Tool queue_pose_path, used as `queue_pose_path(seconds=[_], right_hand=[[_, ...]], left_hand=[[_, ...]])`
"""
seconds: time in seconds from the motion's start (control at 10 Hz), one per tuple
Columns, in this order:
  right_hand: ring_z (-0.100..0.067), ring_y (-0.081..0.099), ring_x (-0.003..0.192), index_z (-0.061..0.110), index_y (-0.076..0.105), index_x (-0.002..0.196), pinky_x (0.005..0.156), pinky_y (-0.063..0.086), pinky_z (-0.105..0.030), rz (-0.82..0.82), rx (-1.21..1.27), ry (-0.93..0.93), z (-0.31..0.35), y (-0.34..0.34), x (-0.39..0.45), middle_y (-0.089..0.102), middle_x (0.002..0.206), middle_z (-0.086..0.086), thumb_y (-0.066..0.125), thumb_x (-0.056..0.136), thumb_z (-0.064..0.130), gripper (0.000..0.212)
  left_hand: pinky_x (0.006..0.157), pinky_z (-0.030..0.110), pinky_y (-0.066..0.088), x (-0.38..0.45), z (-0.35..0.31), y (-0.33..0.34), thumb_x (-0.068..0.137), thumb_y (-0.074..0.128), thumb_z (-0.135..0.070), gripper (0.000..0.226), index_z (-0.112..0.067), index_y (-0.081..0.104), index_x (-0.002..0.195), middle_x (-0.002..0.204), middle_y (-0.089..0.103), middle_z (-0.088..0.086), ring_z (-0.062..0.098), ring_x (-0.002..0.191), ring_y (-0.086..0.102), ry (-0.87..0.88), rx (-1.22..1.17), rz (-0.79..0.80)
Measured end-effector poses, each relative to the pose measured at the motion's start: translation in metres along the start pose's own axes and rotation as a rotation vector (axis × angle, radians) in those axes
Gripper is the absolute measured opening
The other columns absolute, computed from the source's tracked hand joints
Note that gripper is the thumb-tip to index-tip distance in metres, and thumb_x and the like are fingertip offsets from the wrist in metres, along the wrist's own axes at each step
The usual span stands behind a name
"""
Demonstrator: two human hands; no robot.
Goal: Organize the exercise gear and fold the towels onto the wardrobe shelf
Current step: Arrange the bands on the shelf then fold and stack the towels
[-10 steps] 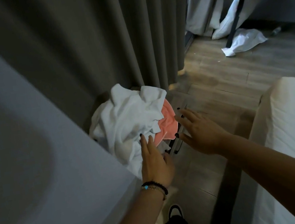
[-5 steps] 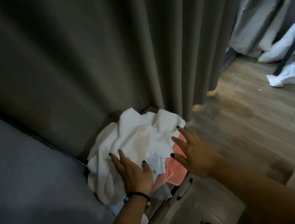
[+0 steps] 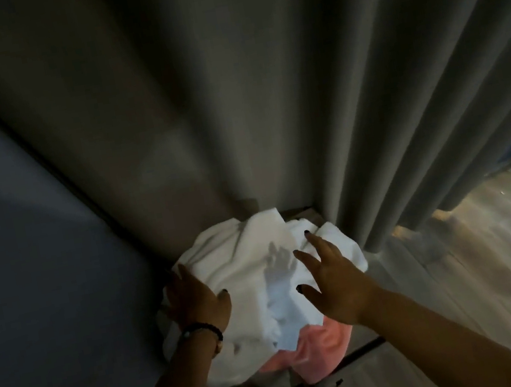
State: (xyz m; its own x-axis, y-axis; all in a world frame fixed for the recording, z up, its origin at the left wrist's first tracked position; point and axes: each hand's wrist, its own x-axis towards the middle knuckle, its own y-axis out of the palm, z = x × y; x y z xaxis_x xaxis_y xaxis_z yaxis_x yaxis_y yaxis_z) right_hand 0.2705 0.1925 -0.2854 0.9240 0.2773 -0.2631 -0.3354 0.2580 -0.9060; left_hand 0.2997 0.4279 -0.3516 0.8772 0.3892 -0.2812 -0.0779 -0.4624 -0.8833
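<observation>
Left hand flat on white towels | right hand spread above, fingers straight

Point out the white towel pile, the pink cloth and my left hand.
white towel pile (image 3: 251,255), head view, upper folds.
pink cloth (image 3: 322,348), head view, bunched middle.
left hand (image 3: 193,296), head view, back of hand.

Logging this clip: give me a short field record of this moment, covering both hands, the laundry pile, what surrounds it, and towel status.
left hand: left hand rests on the left side of the white towels, fingers spread
right hand: right hand open above the pile's right side, fingers spread; contact unclear
pile: crumpled white towels over a pink cloth
surroundings: grey curtain behind, wood floor to the right
wrist: beaded bracelet on left wrist
towel status: not yet folded
</observation>
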Motion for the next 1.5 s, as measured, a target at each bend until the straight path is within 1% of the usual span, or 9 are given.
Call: queue_pose_path(seconds=[0.2,0.4,0.6,0.8,0.9,1.0,1.1,1.3,1.5], right_hand=[[-0.030,0.008,0.148,0.020,0.014,0.154,0.118,0.016,-0.034,0.063,-0.028,-0.119,0.005,-0.010,0.047,-0.011,0.161,-0.011,0.048,0.097,0.044,0.071],[-0.023,0.002,0.149,0.020,-0.006,0.153,0.120,0.013,-0.033,0.131,0.066,-0.271,0.015,-0.029,0.085,-0.012,0.161,-0.003,0.061,0.091,0.040,0.093],[-0.016,0.010,0.147,0.021,-0.008,0.149,0.121,0.011,-0.029,0.095,0.305,-0.421,0.022,-0.061,0.125,0.006,0.161,-0.003,0.070,0.085,0.038,0.103],[0.002,0.029,0.130,0.032,0.008,0.151,0.105,0.029,-0.020,0.011,0.664,-0.535,0.017,-0.111,0.132,0.022,0.141,0.023,0.079,0.077,0.030,0.102],[0.005,0.046,0.120,0.034,0.026,0.147,0.097,0.041,-0.018,0.021,0.675,-0.671,0.026,-0.138,0.130,0.044,0.135,0.021,0.077,0.078,0.030,0.086],[0.006,0.059,0.074,0.033,0.061,0.090,0.068,0.042,-0.009,-0.122,0.394,-0.810,0.039,-0.159,0.119,0.060,0.081,0.016,0.067,0.086,0.021,0.014],[-0.008,0.051,0.052,0.024,0.055,0.057,0.051,0.029,-0.010,-0.279,0.421,-0.873,0.066,-0.193,0.098,0.054,0.054,0.008,0.047,0.094,0.015,0.038],[-0.017,0.061,0.073,0.035,0.049,0.061,0.062,0.041,-0.026,-0.255,0.508,-1.025,0.099,-0.236,0.082,0.064,0.072,0.009,0.056,0.086,0.038,0.026],[0.003,0.055,0.060,0.032,0.058,0.060,0.057,0.045,-0.023,-0.157,0.904,-1.146,0.122,-0.275,0.033,0.062,0.062,0.013,0.065,0.084,0.017,0.029]], left_hand=[[0.101,0.044,0.043,0.009,0.005,-0.016,0.091,0.060,-0.041,0.048,-0.013,0.053,0.130,0.134,0.053,0.012,0.032,0.122,0.050,-0.029,-0.096,0.035],[0.091,0.036,0.042,-0.011,-0.046,-0.070,0.091,0.063,-0.033,0.039,-0.014,0.057,0.124,0.127,0.054,0.010,0.026,0.113,0.052,-0.017,-0.417,-0.205],[0.062,0.011,0.036,-0.032,-0.104,-0.121,0.087,0.068,-0.030,0.015,-0.025,0.055,0.093,0.088,0.055,-0.007,0.000,0.077,0.052,0.095,-0.704,-0.402],[0.057,0.010,0.044,-0.081,-0.159,-0.156,0.074,0.073,-0.042,0.020,-0.028,0.062,0.083,0.073,0.062,-0.005,-0.004,0.065,0.057,0.234,-0.908,-0.692],[0.067,0.027,0.057,-0.113,-0.184,-0.169,0.071,0.070,-0.043,0.027,-0.022,0.068,0.087,0.085,0.071,0.003,0.017,0.078,0.068,0.342,-1.026,-0.726],[0.071,0.027,0.057,-0.142,-0.204,-0.184,0.079,0.074,-0.026,0.018,-0.015,0.068,0.093,0.091,0.072,0.006,0.021,0.083,0.069,0.418,-0.978,-0.789],[0.069,0.024,0.055,-0.167,-0.213,-0.199,0.081,0.072,-0.022,0.018,-0.013,0.068,0.095,0.090,0.072,0.006,0.014,0.081,0.068,0.402,-0.947,-0.906],[0.096,0.014,0.045,-0.203,-0.183,-0.192,0.066,0.081,-0.038,0.084,-0.033,0.039,0.139,0.137,0.050,-0.017,-0.004,0.123,0.049,0.316,-0.822,-1.019],[0.105,0.014,0.035,-0.206,-0.163,-0.155,0.058,0.085,-0.053,0.110,-0.038,0.021,0.147,0.146,0.033,-0.029,-0.009,0.133,0.034,0.207,-0.759,-0.848]])
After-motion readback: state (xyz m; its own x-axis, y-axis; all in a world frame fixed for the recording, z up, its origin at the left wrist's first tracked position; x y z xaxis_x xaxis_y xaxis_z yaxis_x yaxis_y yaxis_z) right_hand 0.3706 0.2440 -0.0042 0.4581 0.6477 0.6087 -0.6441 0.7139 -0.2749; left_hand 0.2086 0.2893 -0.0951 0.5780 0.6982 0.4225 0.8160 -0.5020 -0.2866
